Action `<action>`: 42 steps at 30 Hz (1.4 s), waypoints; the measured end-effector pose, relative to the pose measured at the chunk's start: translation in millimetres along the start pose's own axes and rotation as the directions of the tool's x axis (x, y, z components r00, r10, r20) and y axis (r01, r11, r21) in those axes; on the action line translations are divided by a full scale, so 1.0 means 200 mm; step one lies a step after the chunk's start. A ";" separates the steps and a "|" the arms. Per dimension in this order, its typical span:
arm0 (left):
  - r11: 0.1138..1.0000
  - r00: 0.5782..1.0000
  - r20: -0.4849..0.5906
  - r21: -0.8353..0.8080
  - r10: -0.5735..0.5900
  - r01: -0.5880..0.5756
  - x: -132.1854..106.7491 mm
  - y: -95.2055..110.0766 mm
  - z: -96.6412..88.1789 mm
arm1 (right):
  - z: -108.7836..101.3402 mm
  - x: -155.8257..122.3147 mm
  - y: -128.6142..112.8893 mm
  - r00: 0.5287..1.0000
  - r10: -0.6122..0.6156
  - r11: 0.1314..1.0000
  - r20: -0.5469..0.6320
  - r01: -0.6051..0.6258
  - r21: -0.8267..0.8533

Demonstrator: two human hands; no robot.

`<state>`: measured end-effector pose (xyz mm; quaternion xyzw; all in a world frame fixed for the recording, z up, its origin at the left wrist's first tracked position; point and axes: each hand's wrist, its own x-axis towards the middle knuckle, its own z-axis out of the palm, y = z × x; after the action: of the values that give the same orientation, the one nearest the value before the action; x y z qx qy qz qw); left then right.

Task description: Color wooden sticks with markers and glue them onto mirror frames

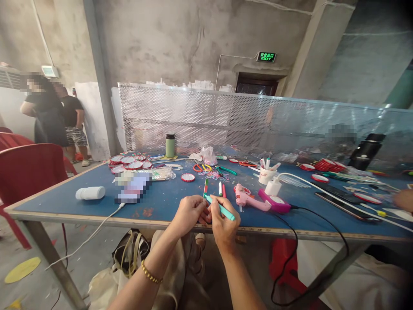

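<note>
The right grip (pixel 224 221) is closed round a teal marker (pixel 226 211), likely light and rigid, best held low near the tip. The left grip (pixel 191 210) pinches a slim red-and-green strip (pixel 206 186), probably bendable, best taken by its lower end. Both work over the near edge of the blue counter (pixel 161 206); a perforated metal screen (pixel 187 107) stands beyond, before a rough wall (pixel 145 38).

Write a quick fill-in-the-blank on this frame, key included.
1. The turquoise marker is held in the ____ hand.
2. The gold bracelet is worn on the ____ arm.
3. The white bottle lies on its ____.
4. The English word on the green sign is ____.

Missing words: right; left; side; EXIT.
</note>
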<state>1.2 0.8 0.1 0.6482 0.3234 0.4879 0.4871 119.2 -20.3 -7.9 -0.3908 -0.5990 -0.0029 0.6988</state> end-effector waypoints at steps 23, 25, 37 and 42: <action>1.000 1.000 0.005 -0.002 -0.020 0.020 0.00 0.01 0.00 | 0.00 -0.01 0.05 0.998 0.054 0.998 -0.031 -0.053 0.020; 1.000 1.000 0.008 -0.003 -0.021 0.022 0.00 0.01 0.00 | 0.00 -0.02 0.05 0.998 0.058 0.998 -0.035 -0.057 0.021; 1.000 1.000 -0.001 0.005 -0.004 0.004 0.00 0.01 0.00 | -0.01 0.00 0.01 1.000 0.000 1.000 -0.001 0.000 -0.004; 1.000 1.000 0.000 0.001 -0.002 0.002 0.00 0.00 0.00 | 0.00 0.01 -0.01 1.000 -0.029 0.999 -0.001 0.029 -0.020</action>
<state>1.1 0.5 0.4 0.6481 0.3243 0.4871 0.4874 120.0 -20.4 -5.3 -0.3894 -0.6042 -0.0192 0.6950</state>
